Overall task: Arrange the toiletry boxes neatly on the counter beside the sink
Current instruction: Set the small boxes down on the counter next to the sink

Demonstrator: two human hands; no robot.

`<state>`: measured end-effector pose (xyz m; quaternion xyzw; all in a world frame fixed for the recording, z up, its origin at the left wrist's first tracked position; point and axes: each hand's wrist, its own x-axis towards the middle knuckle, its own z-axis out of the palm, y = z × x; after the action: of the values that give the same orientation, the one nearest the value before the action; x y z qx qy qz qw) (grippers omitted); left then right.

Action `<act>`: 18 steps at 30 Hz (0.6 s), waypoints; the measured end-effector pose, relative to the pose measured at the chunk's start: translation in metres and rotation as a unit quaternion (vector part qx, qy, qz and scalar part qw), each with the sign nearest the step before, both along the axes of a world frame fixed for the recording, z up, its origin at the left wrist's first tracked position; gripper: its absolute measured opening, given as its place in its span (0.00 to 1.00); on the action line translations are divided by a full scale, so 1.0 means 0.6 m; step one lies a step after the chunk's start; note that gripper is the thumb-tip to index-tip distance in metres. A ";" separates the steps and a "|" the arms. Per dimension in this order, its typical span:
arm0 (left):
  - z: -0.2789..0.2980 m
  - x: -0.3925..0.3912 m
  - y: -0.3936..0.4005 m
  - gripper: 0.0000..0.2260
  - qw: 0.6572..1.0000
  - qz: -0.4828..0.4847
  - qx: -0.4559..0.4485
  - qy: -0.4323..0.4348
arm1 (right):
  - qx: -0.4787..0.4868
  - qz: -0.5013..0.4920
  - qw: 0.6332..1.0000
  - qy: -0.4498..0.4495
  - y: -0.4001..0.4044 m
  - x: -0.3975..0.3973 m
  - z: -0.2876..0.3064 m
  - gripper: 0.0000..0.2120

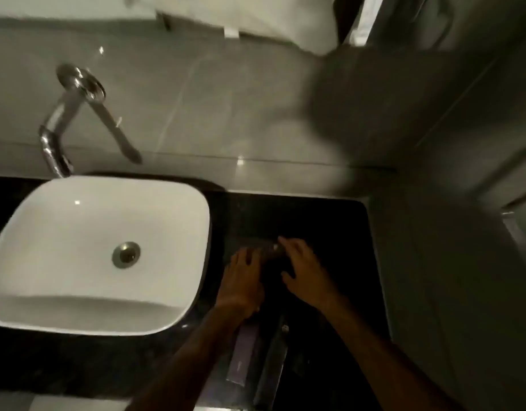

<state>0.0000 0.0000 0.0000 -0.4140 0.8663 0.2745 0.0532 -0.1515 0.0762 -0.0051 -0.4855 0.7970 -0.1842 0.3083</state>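
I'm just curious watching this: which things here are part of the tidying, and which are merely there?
In the job: left hand, right hand, dark box between them, long boxes, black counter.
Merely there: white sink, chrome tap.

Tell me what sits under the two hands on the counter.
Under the left hand and right hand lies a dark object on the black counter; blur and the hands hide its shape. Two long boxes lie nearer the camera.

Two bare forearms, no sleeves visible, left hand (pixel 241 284), right hand (pixel 307 275), blurred fingers (pixel 285 241)
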 end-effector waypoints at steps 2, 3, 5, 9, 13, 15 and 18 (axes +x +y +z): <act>-0.046 0.004 -0.015 0.39 0.998 0.009 0.041 -0.043 | 0.022 0.009 0.999 0.042 -0.028 -0.020 -0.049 0.43; -0.066 0.009 -0.025 0.42 0.998 0.012 0.044 -0.052 | 0.042 0.014 0.997 0.057 -0.040 -0.031 -0.065 0.47; -0.110 0.017 -0.043 0.47 0.997 0.008 0.046 -0.064 | 0.075 0.034 0.994 0.069 -0.063 -0.051 -0.105 0.50; -0.145 0.019 -0.061 0.40 0.999 -0.009 0.026 -0.028 | 0.032 0.037 0.991 0.124 -0.069 -0.049 -0.141 0.36; -0.152 0.025 -0.063 0.30 1.000 0.005 0.019 0.015 | 0.019 0.020 0.992 0.122 -0.039 -0.035 -0.148 0.31; -0.152 0.030 -0.056 0.30 0.999 0.009 0.020 0.033 | 0.011 0.017 0.995 0.101 -0.024 -0.034 -0.146 0.31; -0.157 0.036 -0.049 0.30 0.999 0.019 0.008 0.045 | -0.003 0.008 0.998 0.063 -0.018 -0.040 -0.139 0.31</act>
<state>0.0215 -0.0293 -0.0941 -0.4171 0.8575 0.3009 0.0127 -0.1753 0.0656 -0.0885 -0.5031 0.8106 -0.1530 0.2578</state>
